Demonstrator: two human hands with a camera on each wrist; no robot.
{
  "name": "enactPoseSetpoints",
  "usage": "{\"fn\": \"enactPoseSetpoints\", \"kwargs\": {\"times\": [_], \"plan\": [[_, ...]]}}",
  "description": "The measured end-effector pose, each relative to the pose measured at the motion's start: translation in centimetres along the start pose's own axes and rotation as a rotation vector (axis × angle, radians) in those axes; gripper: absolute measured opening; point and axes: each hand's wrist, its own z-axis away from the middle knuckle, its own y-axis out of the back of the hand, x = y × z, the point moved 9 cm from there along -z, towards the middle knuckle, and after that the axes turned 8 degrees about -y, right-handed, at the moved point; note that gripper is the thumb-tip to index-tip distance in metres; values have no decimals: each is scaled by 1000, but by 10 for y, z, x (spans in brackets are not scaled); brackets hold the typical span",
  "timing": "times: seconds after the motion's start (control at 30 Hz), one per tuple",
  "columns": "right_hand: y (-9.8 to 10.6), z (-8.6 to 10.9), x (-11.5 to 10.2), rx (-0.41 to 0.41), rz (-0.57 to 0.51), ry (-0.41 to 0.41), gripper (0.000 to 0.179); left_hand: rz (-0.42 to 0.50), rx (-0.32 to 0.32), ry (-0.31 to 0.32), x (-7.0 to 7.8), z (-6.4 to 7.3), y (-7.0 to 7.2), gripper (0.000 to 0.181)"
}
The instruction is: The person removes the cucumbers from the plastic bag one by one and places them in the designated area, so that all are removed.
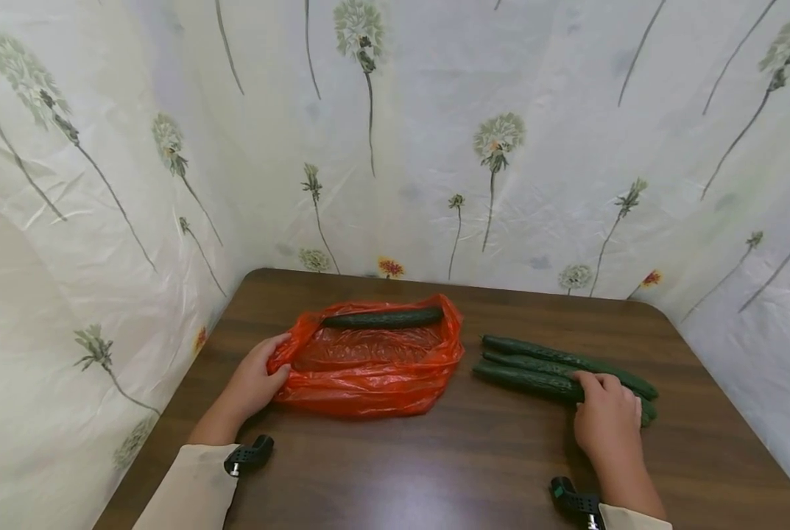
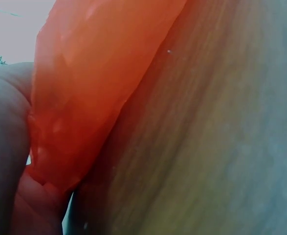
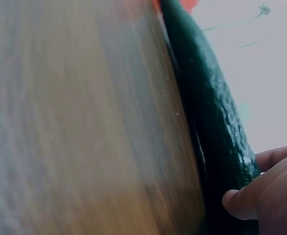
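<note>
A pale, glossy sheet printed with long-stemmed dandelions and a few small orange-red flowers point(image 1: 421, 154) hangs behind and to both sides of a dark brown wood-grain table with rounded far corners point(image 1: 341, 460). On the left half of the table lies a thin, crinkled, translucent red plastic bag point(image 1: 361, 390), its mouth spread wide. One long dark green cucumber point(image 1: 381, 318) lies inside along the bag's far side, roughly parallel to the table's far edge.

To the right of the bag, apart from it, three more long, bumpy dark green cucumbers lie close together on the wood, slanting down to the right: the far cucumber point(image 1: 554, 353), the middle cucumber point(image 1: 532, 363) and the near cucumber point(image 1: 523, 379).

The person's left hand point(image 1: 254, 379) pinches the left edge of the bag, the film caught between thumb and fingers. The right hand point(image 1: 608, 419) reaches over the right part of the trio and grips the near cucumber, thumb on one side and a finger on the other; whether it also has hold of the middle cucumber I cannot tell. Cream sleeves point(image 1: 189, 486) end at both wrists, and a small black wrist device point(image 1: 254, 453) sits at each cuff.
</note>
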Motion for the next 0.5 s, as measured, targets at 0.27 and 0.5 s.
{"fn": "enactPoseSetpoints", "kwargs": {"times": [0.27,0.5], "plan": [[-4,-1,8,-30,13,-38,50,5,-17,19,0,-1,0,61],[-8,0,17,-106,34,-88,52,-8,-20,21,0,-1,-1,61]]}}
